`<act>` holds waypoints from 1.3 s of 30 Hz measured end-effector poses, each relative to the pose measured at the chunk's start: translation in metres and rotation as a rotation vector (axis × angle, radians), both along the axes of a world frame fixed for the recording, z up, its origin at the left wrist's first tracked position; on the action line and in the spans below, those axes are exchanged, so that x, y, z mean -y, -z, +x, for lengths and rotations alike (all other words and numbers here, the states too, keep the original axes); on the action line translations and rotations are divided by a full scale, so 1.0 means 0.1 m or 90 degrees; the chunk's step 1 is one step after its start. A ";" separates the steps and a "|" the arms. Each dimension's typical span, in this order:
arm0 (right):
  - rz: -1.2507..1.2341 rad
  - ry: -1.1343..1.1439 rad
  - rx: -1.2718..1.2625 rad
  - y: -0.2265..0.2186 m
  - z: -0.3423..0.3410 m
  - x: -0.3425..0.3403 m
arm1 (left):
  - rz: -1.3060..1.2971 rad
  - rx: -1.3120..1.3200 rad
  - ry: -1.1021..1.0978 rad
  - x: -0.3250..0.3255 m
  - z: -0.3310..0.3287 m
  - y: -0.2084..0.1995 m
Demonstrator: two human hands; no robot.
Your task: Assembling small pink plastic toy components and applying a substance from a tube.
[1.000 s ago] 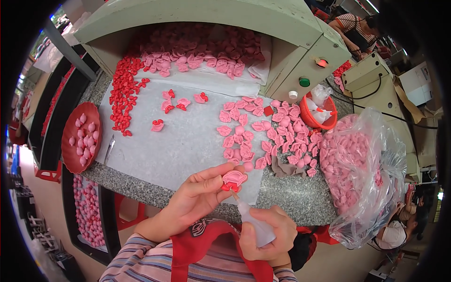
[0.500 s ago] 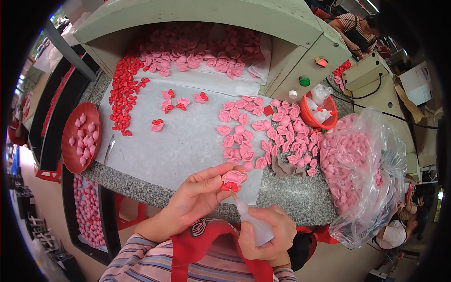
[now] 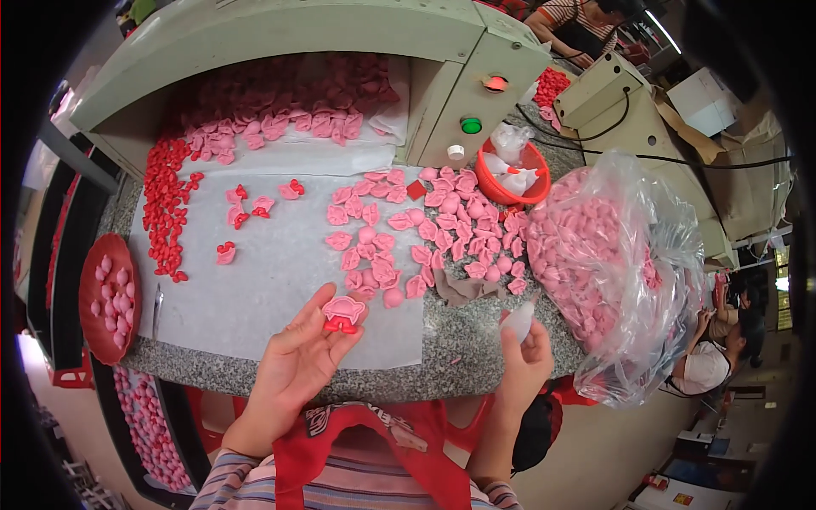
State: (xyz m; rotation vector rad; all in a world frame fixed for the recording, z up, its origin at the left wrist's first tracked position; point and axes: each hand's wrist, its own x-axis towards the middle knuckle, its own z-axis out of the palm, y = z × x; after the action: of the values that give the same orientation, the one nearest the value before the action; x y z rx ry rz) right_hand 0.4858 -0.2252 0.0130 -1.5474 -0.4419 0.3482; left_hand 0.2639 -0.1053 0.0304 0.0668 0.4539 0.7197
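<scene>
Between the fingers of my left hand point(image 3: 299, 355) is a small molded pink piece with a red bow-shaped part point(image 3: 342, 313) along its lower edge. My right hand point(image 3: 527, 361) grips a translucent white squeeze bottle point(image 3: 518, 320), well apart from the piece and over the granite table edge. Several pink-and-red joined pieces point(image 3: 240, 205) lie on the white paper sheet point(image 3: 280, 293) beyond my left hand. Loose pink molded pieces point(image 3: 367, 246) spread over the sheet and the granite to the right. Small red bow-shaped parts point(image 3: 166, 208) form a pile on the far left.
A pale green machine point(image 3: 442, 119) with a wide opening full of pink pieces stands at the back. An orange basket point(image 3: 544, 189) holds bottles; beside it bulges a clear plastic bag point(image 3: 625, 272) of pink pieces. A red dish point(image 3: 95, 336) sits left, near a metal tweezers-like tool point(image 3: 157, 310).
My right hand has drawn the squeeze bottle away from the piece, to the right, and its nozzle no longer touches the red part. My left hand still holds the piece. The view has shifted.
</scene>
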 end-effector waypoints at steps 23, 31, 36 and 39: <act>-0.190 -0.264 0.587 0.43 -0.62 -0.53 | -0.257 0.027 0.118 0.11 -0.16 0.15; -0.246 -0.320 0.556 0.34 -0.60 -0.40 | -0.121 -0.083 0.176 0.20 -0.14 0.05; -0.226 -0.266 0.540 0.25 -0.58 -0.35 | 0.011 -0.092 0.206 0.20 -0.12 -0.07; -0.314 -0.231 0.530 0.28 -0.58 -0.30 | 0.013 -0.118 0.167 0.19 -0.06 0.04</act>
State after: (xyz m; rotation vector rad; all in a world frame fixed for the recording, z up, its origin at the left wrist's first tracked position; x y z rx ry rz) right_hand 0.4279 -0.1947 -0.0146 -2.0646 -1.3765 0.0658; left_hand 0.2583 -0.1247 0.0266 0.2104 0.6027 0.4619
